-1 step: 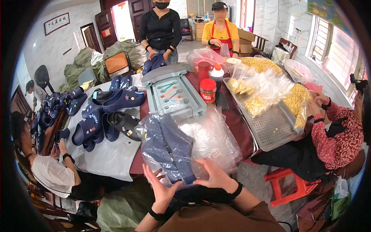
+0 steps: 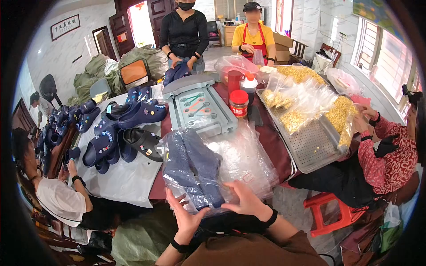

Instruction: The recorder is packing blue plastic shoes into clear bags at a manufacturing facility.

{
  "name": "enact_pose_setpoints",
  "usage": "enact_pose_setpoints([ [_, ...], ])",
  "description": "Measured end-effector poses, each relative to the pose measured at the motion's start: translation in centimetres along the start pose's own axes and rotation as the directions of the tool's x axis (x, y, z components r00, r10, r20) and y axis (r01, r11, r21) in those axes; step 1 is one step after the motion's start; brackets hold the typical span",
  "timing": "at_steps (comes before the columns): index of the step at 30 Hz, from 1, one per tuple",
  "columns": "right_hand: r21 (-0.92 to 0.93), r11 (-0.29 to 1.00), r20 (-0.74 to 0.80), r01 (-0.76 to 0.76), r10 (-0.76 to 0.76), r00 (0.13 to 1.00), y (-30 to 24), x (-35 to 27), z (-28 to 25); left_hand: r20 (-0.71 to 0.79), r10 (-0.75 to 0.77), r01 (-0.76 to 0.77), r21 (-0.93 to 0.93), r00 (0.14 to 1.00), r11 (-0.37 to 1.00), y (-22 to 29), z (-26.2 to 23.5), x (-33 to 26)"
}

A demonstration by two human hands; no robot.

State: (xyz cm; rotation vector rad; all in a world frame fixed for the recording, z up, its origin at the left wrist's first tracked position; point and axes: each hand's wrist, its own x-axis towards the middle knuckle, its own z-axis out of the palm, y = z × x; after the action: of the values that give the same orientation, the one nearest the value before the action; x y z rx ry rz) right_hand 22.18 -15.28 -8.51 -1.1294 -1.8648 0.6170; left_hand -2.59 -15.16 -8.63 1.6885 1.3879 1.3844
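A pair of navy blue clogs (image 2: pixel 191 166) lies side by side in a clear plastic bag (image 2: pixel 165 153) at the near edge of the table. My left hand (image 2: pixel 186 219) is at the bag's near left corner, fingers stretched up and thumb out to the right. On the near right side, my right hand (image 2: pixel 247 201) has its thumb and fingers apart against the plastic. Neither hand is closed round the clogs. Flat clear bags (image 2: pixel 244 155) lie stacked just right of and under the filled one.
Loose navy clogs (image 2: pixel 100 148) and a black clog (image 2: pixel 144 142) crowd the white sheet to the left. Beyond the bag stand a grey plastic case (image 2: pixel 199 106) and a red-lidded jar (image 2: pixel 238 104). A metal tray (image 2: pixel 306 155) holds yellow pieces. Co-workers sit at both sides; two are opposite.
The bagged clogs and both my hands hold almost the same place; only a slight shift of the plastic and my fingers shows.
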Motion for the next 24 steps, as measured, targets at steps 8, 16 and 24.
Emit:
enact_pose_setpoints([
  [8,-0.055,0.997,-0.099,-0.049,0.044,0.994,-0.1,0.7,1.3,0.119,0.114,-0.138,0.217,0.986,0.966,-0.1,-0.6,1.5],
  [16,-0.223,0.974,-0.071,0.036,-0.053,0.996,-2.5,1.6,0.7,0.22,0.12,-0.152,0.136,0.968,0.979,-2.3,-1.1,1.2],
  [24,-0.311,0.949,-0.087,-0.056,0.03,0.996,-2.8,1.5,0.8,0.207,-0.143,0.135,0.051,0.968,0.99,0.3,-3.9,2.5],
])
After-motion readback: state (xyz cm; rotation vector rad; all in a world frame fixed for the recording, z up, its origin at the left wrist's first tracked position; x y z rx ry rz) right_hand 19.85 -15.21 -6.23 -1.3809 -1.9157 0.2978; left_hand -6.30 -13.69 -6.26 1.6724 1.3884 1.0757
